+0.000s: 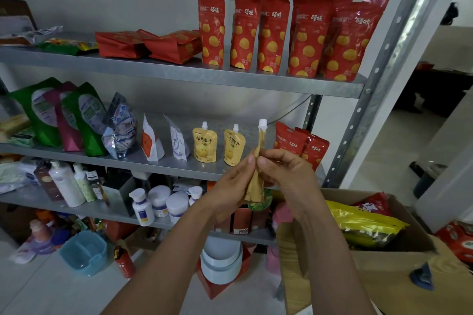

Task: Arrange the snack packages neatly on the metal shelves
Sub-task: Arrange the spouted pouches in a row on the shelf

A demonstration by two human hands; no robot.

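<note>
I have both hands up in front of the middle shelf. The left hand and the right hand each have their fingers clamped on one yellow spouted pouch. They pinch it from either side, and I see it edge-on, upright, with its white cap on top. It hangs in the air just before the shelf's front edge, not resting on anything.

On that shelf two matching yellow pouches stand upright side by side near the front lip. To their right is a gap, then two red packs crowded against the perforated upright post. The held pouch sits right in line with that gap. Whether the shelf floor behind it is bare I cannot tell.

There is plenty of headroom, as the upper shelf lies well above the cap. Its row of tall red packs stands close to the front edge.

Low on my right, an open cardboard box holds a yellow bag, and its near wall is just beside my right forearm.
</note>
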